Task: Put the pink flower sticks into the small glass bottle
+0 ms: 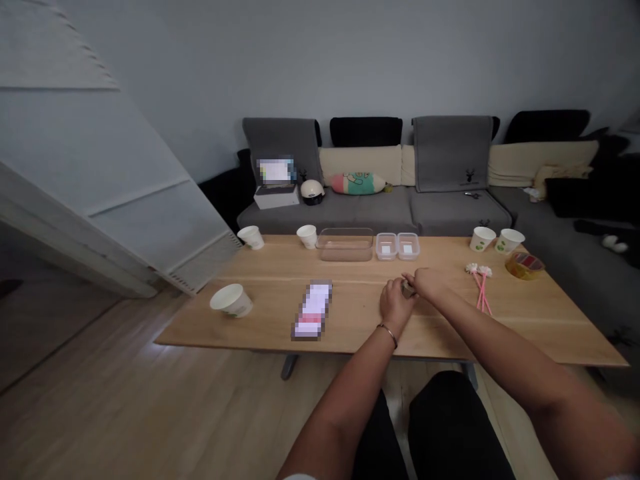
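Observation:
Over the right half of the wooden table, my left hand (395,300) curls around a small brownish object (408,289) whose kind I cannot make out. A bracelet circles that wrist. My right hand (425,283) meets it from the right, its fingers closed over the top of the same object. Most of the object is hidden by my fingers. Behind my hands stand two small clear plastic containers (386,255), side by side. To the right lie pink-stemmed white flowers (482,285), their stems crossed.
A phone (313,311) lies left of my hands on the table (273,293). Paper cups (233,301) stand at the left, back and right. A clear tray (346,249) sits at the back, and a yellow tape roll (524,265) near the right edge. A sofa (360,210) is behind.

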A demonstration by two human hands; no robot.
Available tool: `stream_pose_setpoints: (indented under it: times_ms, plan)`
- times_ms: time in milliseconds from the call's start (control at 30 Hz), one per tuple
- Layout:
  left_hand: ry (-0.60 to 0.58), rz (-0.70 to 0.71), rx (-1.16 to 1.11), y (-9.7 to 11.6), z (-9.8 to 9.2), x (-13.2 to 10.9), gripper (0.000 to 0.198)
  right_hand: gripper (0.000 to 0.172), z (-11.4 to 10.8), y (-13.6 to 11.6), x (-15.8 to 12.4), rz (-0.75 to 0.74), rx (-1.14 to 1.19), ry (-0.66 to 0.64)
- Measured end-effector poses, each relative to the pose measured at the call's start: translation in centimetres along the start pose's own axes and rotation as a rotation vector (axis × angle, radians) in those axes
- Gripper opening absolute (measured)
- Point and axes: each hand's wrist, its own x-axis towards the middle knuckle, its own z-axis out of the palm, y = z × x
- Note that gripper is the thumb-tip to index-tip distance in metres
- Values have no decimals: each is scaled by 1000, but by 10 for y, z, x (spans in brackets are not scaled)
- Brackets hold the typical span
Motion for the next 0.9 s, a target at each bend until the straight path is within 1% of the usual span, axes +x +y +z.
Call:
stream_pose_setpoints:
  times_ms: [67, 100, 167, 200, 233, 300, 333, 400, 467, 600, 767, 900]
  plan:
    - [-30, 33, -8, -2, -2, -1, 36, 56, 0, 6, -5, -5, 50, 29]
    - [-39, 40, -22, -3, -3, -1, 38, 50, -1, 10, -8, -51, 85, 38]
    - [-52, 44, -46, -4, -6, 0, 39, 40, -4, 18, -10, -224, 164, 17]
    - [-54, 47, -55, -4, -7, 1, 39, 37, -5, 21, -10, -286, 195, -4]
    - [-53, 50, -63, -4, -7, 1, 39, 33, -6, 23, -10, -312, 213, -26]
    - [-45, 61, -78, -4, -6, 1, 39, 24, -8, 23, -8, -285, 201, -38]
    - [-39, 67, -81, -3, -6, 0, 39, 23, -8, 22, -6, -259, 180, -28]
    - [-29, 68, -80, -3, -5, -1, 36, 27, -7, 18, -4, -236, 132, -16]
    - [-22, 54, -81, -3, -5, -2, 34, 29, -5, 15, -4, -250, 104, 0]
    - [-16, 43, -72, -6, -6, -2, 29, 29, 3, 10, -9, -252, 126, 49]
    - [9, 55, 2, -6, -5, -5, 13, 30, 17, 0, -13, -100, 165, 111]
    - [23, -1, 17, 0, -5, -8, 11, 33, 21, -5, -8, 10, 175, 122]
